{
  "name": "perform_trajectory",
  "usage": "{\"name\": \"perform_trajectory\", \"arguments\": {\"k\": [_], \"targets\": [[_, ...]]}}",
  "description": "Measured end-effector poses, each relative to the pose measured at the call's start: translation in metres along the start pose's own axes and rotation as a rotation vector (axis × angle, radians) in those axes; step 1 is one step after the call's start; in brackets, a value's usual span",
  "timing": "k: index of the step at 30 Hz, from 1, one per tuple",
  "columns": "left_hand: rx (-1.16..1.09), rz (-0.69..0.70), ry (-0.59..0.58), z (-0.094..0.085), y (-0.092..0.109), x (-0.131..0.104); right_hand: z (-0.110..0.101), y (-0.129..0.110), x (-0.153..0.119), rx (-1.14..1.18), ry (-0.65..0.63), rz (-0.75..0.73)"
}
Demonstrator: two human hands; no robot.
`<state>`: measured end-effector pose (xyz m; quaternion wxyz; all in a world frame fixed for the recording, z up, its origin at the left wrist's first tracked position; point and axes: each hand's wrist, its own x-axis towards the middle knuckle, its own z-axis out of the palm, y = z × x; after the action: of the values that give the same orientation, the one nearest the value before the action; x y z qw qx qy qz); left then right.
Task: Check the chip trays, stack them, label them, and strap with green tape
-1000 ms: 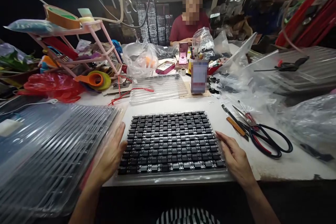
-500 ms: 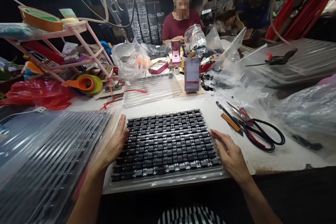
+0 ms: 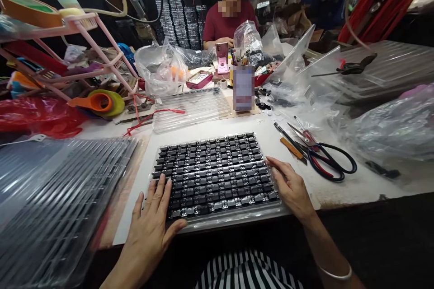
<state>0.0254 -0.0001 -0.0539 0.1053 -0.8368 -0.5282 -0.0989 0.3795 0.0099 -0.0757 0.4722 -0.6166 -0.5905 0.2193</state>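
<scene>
Head view: the tray of black parts lies flat on the white table, near its front edge. The left hand is at the tray's left side, fingers spread, tips over the parts. The right hand is at the right edge, fingers close together; whether they pinch it, I cannot tell. Scissors lie farther right; 1 person is across the table.

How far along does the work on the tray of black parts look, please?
Rows of black parts already look laid across the tray. That tray is in hand: the left hand lies spread over its left side, and the right hand touches its right edge. What is left cannot be told for certain; the ridged clear sheet and scissors lie untouched.
</scene>
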Motion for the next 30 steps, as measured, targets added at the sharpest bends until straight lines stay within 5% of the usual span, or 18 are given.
{"name": "perform_trajectory", "arguments": {"k": [8,17,20,24,30], "targets": [[-0.186,-0.046,0.082,-0.024,0.001,0.013,-0.020,-0.007,0.031,0.008,-0.151,-0.079],[-0.667,0.100,0.125,-0.047,0.074,0.084,-0.016,-0.021,0.052,0.071,-0.178,-0.245],[-0.863,0.018,0.003,-0.044,0.100,0.118,-0.015,-0.036,0.044,0.202,-0.093,-0.234],[-1.272,-0.127,-0.333,-0.033,0.125,0.145,-0.004,-0.057,0.023,0.356,0.032,-0.192],[-1.668,-0.273,-0.408,-0.026,0.118,0.142,0.007,-0.072,0.006,0.300,-0.034,-0.335]]}}
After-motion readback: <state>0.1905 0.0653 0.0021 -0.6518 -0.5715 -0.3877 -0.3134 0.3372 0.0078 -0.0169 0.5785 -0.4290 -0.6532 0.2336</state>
